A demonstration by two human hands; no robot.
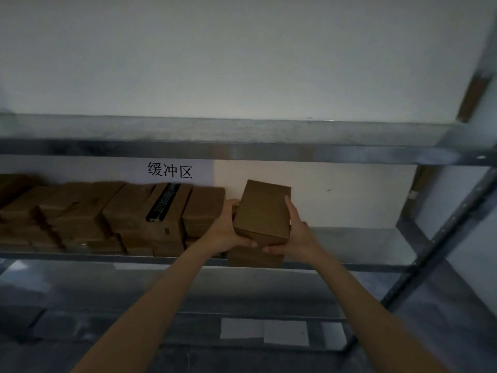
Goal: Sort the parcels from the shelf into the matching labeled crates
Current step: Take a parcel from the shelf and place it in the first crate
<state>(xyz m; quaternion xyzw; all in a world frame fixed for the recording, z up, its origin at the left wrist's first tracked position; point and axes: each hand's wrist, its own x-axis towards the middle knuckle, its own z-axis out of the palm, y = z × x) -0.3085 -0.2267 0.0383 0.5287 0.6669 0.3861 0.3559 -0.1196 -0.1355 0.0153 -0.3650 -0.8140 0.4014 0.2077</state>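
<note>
Where the parcel [262, 211] is: in our grasp, tilted, just above another brown box [254, 258] at the shelf [349, 265] edge.
Left hand [228, 230]: we grip the parcel's left side, thumb at its near edge.
Right hand [298, 232]: we clasp its right side, fingers along it.
Stacked boxes [121, 219]: rows fill the shelf to our left.

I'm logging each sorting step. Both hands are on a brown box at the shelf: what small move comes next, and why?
Probably draw the parcel back off the shelf and turn it over: the left hand and right hand both grip it, and its visible faces show no label.
</note>
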